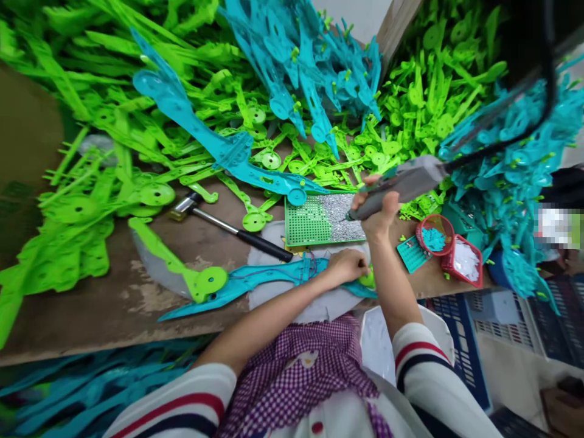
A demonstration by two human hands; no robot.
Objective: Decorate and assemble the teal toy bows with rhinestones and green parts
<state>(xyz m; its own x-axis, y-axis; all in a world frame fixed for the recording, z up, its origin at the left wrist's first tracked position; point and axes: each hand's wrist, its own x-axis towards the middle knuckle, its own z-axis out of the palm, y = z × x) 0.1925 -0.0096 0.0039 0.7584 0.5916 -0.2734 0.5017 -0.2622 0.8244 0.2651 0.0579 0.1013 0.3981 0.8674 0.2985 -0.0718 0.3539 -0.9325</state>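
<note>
My right hand (382,218) is wrapped round a grey electric screwdriver (406,182), a cable running from its back end. Its tip points down over a green perforated tray (308,224), whose right part is covered with small silvery screws (342,213). In front of me a long blue plastic bow-shaped part (269,274) lies on the table, a lime-green piece (210,283) at its left end. Curled fingers of my left hand (349,267) grip its right portion, beside another lime-green piece (367,277). What lies under that palm is hidden.
A hammer (237,231) lies left of the tray. Behind it rests another blue bow part (196,131). Heaps of lime-green parts (82,207) and blue parts (301,61) surround the work spot. To the right stand red containers (481,274) with small blue and white pieces.
</note>
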